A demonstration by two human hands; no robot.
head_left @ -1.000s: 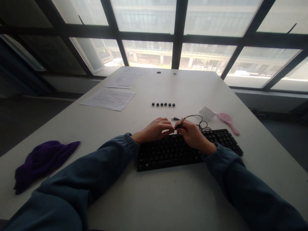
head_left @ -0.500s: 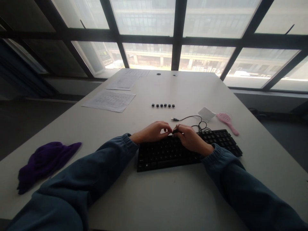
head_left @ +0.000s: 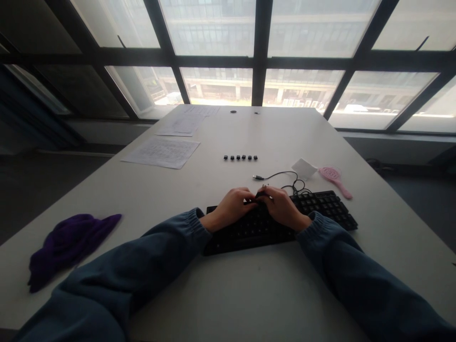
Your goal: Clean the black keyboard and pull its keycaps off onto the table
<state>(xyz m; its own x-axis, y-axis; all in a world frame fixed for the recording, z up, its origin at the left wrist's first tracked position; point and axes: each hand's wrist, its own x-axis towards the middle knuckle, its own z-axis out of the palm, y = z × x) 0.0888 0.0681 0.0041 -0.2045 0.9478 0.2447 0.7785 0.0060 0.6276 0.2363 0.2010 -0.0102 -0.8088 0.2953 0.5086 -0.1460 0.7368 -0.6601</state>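
A black keyboard point(head_left: 320, 211) lies on the white table point(head_left: 249, 294) in front of me. Both my hands rest over its upper middle rows with their fingertips together. My right hand point(head_left: 283, 209) pinches a small dark tool point(head_left: 262, 191) with a thin metal end. My left hand point(head_left: 231, 205) has its fingers curled against that tool and the keys; what it grips is hidden. A row of several loose black keycaps point(head_left: 240, 157) sits farther back. The keyboard's black cable point(head_left: 281, 176) loops behind my hands and ends in a USB plug.
A pink hairbrush point(head_left: 334, 179) and a white card point(head_left: 304, 167) lie at the right behind the keyboard. Printed sheets point(head_left: 162, 152) lie at the far left, and a purple cloth point(head_left: 67, 242) sits near the left edge. Large windows point(head_left: 217, 85) stand beyond the table.
Both hands have come down and towards me, from just above the keyboard's back edge onto its keys. The tool's metal end, raised earlier, now sits low between the fingertips.
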